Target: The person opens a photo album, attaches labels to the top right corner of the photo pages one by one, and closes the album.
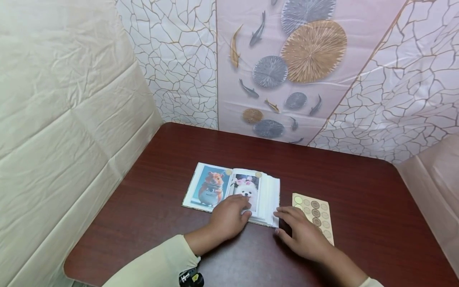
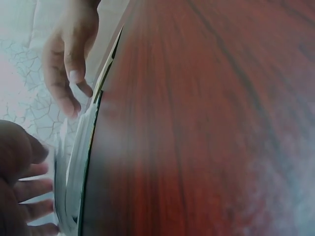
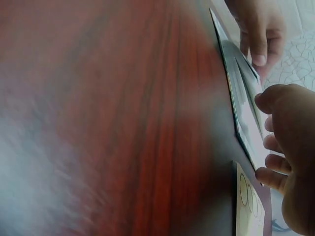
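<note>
A photo album [image 1: 271, 195] lies open on the table. Its left page holds a hamster picture [image 1: 210, 187], its right page a white dog picture [image 1: 247, 185], each with a round gold sticker at the top right corner. My left hand [image 1: 229, 217] rests on the right page with relaxed fingers, covering the lower dog picture. At the album's right edge is my right hand [image 1: 305, 235], fingers loosely bent and fingertips right at the page edges [image 3: 248, 113]. Partly under that hand in the head view lies a sheet of round stickers [image 1: 315, 211], some light green, others brown.
The dark red-brown wooden table [image 1: 161, 239] has rounded corners. A patterned cloth [image 1: 247, 91] with fish and round leaf shapes hangs behind it, and a cream cloth [image 1: 71, 119] hangs on the left. A black device [image 1: 191, 278] is strapped at the left sleeve.
</note>
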`<state>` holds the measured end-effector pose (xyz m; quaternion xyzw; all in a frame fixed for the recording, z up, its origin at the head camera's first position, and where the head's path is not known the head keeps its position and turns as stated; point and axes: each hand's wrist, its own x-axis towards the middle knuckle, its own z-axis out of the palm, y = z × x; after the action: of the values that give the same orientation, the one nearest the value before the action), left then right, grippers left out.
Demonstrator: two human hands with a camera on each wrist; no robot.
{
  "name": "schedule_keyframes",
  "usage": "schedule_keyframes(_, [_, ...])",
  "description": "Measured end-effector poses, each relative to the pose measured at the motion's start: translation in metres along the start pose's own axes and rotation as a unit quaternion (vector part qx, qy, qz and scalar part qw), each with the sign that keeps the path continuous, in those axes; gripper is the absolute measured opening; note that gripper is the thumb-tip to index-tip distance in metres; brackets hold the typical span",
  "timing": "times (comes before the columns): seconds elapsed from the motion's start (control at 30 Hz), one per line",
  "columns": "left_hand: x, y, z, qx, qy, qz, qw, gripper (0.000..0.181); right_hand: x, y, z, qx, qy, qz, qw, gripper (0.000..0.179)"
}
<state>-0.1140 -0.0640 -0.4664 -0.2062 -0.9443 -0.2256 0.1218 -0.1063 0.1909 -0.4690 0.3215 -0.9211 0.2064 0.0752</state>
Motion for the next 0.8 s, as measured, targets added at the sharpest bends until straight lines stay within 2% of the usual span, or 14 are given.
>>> schedule_keyframes(0.1, [0.001, -0.002, -0.002, -0.037, 0.024, -0.010, 0.9990, 0.015, -0.003, -0.005, 0.000, 0.005, 0.004, -0.011, 0.9999, 0.045])
schedule_keyframes(0.23, [0.000, -0.004, -0.004, -0.059, 0.051, -0.009, 0.9969, 0.010, -0.006, -0.013, -0.002, 0.008, 0.000, -0.011, 0.9999, 0.046])
schedule_keyframes(0.43, [-0.001, -0.010, -0.010, -0.055, 0.073, -0.032, 0.9953, 0.012, -0.011, -0.019, -0.001, 0.009, -0.002, -0.006, 0.9999, 0.047])
schedule_keyframes(0.63, [0.001, -0.025, -0.026, -0.043, 0.083, -0.060, 0.9938, 0.013, -0.015, -0.023, 0.002, 0.006, 0.000, -0.004, 1.0000, 0.049])
schedule_keyframes(0.8, [0.005, -0.037, -0.036, -0.035, 0.076, -0.096, 0.9918, 0.015, -0.018, -0.025, 0.002, 0.004, 0.007, -0.012, 0.9999, 0.050])
